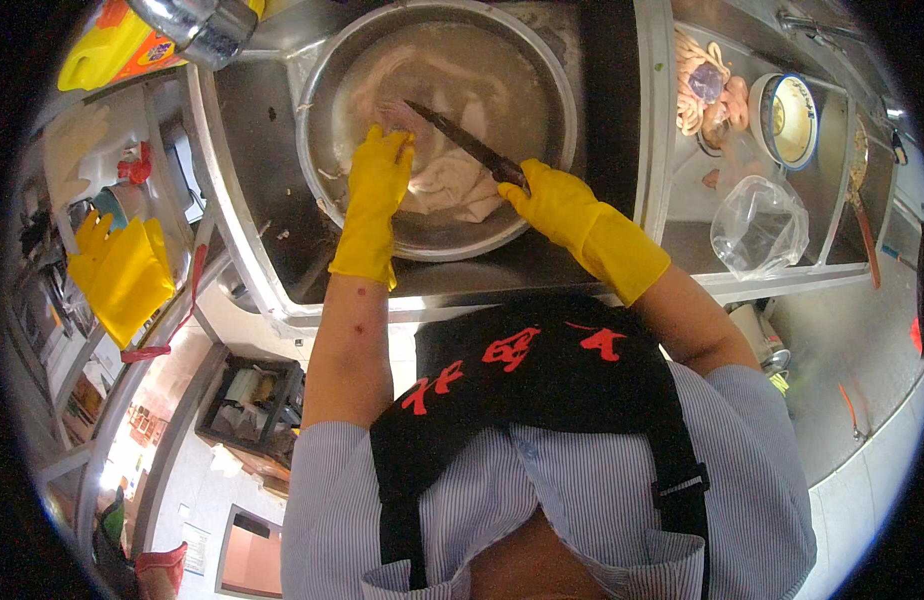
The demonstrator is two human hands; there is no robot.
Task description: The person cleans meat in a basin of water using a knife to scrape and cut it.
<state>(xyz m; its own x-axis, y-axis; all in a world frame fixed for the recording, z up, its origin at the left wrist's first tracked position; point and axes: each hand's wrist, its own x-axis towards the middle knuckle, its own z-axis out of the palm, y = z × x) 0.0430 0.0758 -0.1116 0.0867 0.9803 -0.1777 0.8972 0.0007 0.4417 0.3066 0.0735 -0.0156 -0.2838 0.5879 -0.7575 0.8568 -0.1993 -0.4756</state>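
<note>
A large round metal basin [309, 112] of cloudy water stands in a steel sink. Pale, folded pieces of what looks like animal offal [458, 187] lie in the water. My right hand [555, 202], in a yellow rubber glove, is closed on the handle of a long dark knife [469, 142], whose blade points up and left over the basin. My left hand [379, 169], also in a yellow glove, dips its fingers in the water at the basin's left side, by a pinkish piece [409, 120]. Whether those fingers grip it is hidden by glare and murky water.
The right-hand sink holds pale intestine-like strands [690, 82], a blue-rimmed enamel bowl [796, 120] and a clear plastic bag [758, 225]. A metal faucet [214, 34] and a yellow detergent bottle [105, 52] are at the upper left. Yellow rubber gloves [124, 277] hang at the left.
</note>
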